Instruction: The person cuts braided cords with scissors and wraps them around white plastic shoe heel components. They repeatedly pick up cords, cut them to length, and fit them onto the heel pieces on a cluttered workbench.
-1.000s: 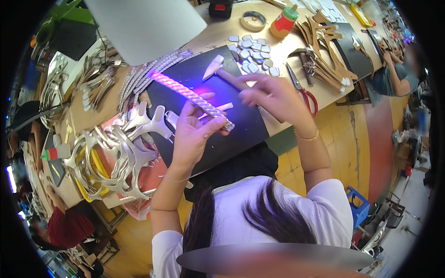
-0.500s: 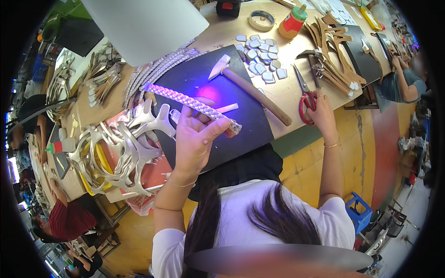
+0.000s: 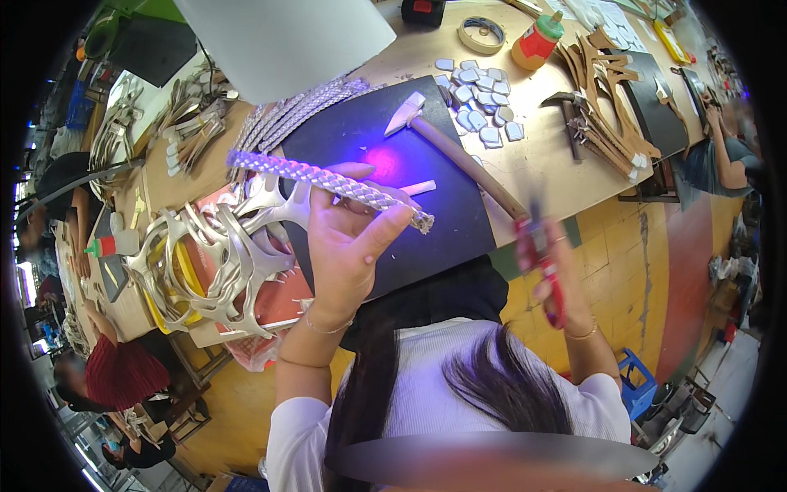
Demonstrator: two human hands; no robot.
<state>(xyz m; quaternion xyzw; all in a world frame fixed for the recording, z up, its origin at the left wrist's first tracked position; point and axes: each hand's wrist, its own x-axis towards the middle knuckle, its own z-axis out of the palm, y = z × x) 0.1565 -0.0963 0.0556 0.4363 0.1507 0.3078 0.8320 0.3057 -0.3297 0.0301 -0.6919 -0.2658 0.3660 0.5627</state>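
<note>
My left hand [image 3: 348, 238] is closed round a silvery braided strap [image 3: 324, 179], pinched near its frayed right end. The strap slants up to the left above a black mat [image 3: 451, 230], tinted violet by a light. A short pale stick [image 3: 420, 188] lies on the mat just past my fingers. To the right, my right hand [image 3: 570, 283] holds red-handled scissors [image 3: 548, 266] at the table's near edge, blades pointing away; both are smeared by motion. Across the mat's right side lies a hammer [image 3: 463, 160] with a wooden handle.
Small grey-white tabs [image 3: 484, 98], a tape roll [image 3: 481, 35] and an orange bottle [image 3: 537, 41] stand behind. Silver frames [image 3: 221, 271] pile up at left, beside more braided straps [image 3: 303, 115]. A white lamp shade [image 3: 287, 41] hangs over the far left. Brown pieces [image 3: 607, 98] lie right.
My right hand has picked the scissors up off the table and brought them nearer and slightly left. My left hand keeps the braided strap in much the same place; the view has shifted slightly.
</note>
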